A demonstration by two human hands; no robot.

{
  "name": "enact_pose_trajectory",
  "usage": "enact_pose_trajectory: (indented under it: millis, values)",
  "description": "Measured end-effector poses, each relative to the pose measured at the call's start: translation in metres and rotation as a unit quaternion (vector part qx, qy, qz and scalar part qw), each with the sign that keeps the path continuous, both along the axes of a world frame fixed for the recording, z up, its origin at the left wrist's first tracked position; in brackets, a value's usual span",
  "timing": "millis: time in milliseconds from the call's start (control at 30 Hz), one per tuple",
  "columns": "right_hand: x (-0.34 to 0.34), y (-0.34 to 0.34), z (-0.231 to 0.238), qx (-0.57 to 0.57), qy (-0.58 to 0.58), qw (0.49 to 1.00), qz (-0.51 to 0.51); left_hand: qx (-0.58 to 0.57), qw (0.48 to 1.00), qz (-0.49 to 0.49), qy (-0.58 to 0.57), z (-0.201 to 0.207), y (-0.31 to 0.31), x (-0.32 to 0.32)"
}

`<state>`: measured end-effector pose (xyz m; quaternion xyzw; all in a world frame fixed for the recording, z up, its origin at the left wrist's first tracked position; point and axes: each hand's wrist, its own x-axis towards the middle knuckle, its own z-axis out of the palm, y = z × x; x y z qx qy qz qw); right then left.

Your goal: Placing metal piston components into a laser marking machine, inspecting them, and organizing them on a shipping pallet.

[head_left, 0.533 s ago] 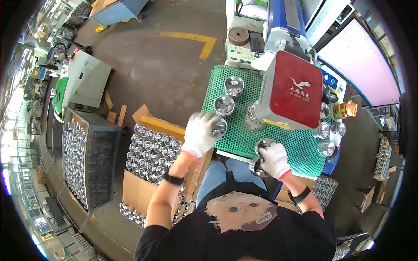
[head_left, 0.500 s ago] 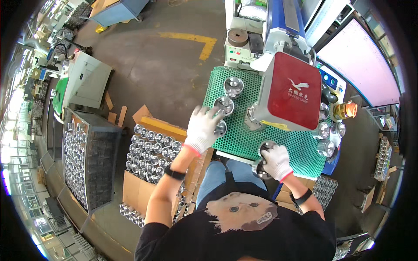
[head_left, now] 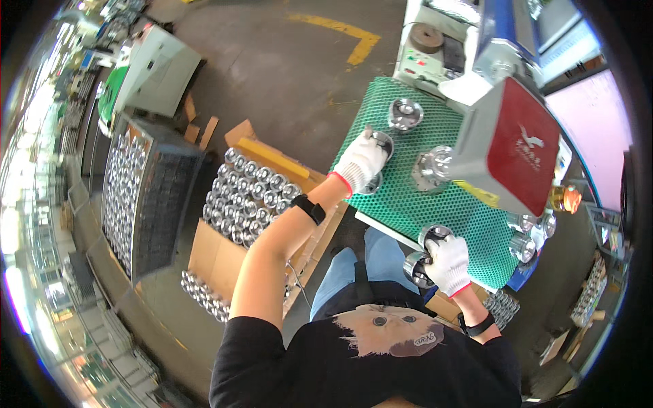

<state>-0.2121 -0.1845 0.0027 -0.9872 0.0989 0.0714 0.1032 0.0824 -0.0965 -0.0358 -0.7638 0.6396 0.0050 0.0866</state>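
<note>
My left hand (head_left: 362,158), in a white knitted glove, curls its fingers around a shiny round metal cup (head_left: 386,144) at the left of the green perforated mat (head_left: 401,207). Another metal cup (head_left: 405,115) stands just beyond it, and a third (head_left: 371,184) is partly hidden beneath the hand. My gloved right hand (head_left: 449,264) grips two metal cups at the mat's front edge: an upper one (head_left: 434,234) and a lower one (head_left: 415,269). Between the hands, a clear-looking shiny piece (head_left: 435,163) sits on a fixture beside the red-and-grey machine head (head_left: 520,146).
Several metal cups (head_left: 522,247) stand at the mat's right side, near an orange-lidded jar (head_left: 566,198). A control box (head_left: 425,68) is at the back, a monitor (head_left: 588,129) at the right. On the left are a cardboard box of cups (head_left: 252,197) and a filled crate (head_left: 166,197).
The whole view has shifted and turned. My left hand has moved farther along the row and closed on the middle cup. My right hand keeps its two cups near the mat's front edge.
</note>
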Motion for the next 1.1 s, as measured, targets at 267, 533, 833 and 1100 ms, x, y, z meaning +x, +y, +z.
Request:
enact_pose_trajectory:
  millis: [267,533,833,1100]
  values:
    - [0.04,0.077,-0.012,0.03,0.0,0.974,0.224,-0.22,0.928,0.288,0.087,-0.015,0.206,-0.115]
    - [0.097,0.196,-0.143,0.042,0.096,0.952,0.288,-0.052,0.739,0.647,0.179,-0.019,0.447,-0.288]
    - [0.182,0.293,-0.334,-0.075,0.114,0.982,0.133,0.056,0.604,0.782,0.145,-0.088,0.564,-0.405]
    - [0.257,0.33,-0.43,-0.109,0.093,0.987,0.079,0.072,0.574,0.785,0.22,-0.162,0.568,-0.36]
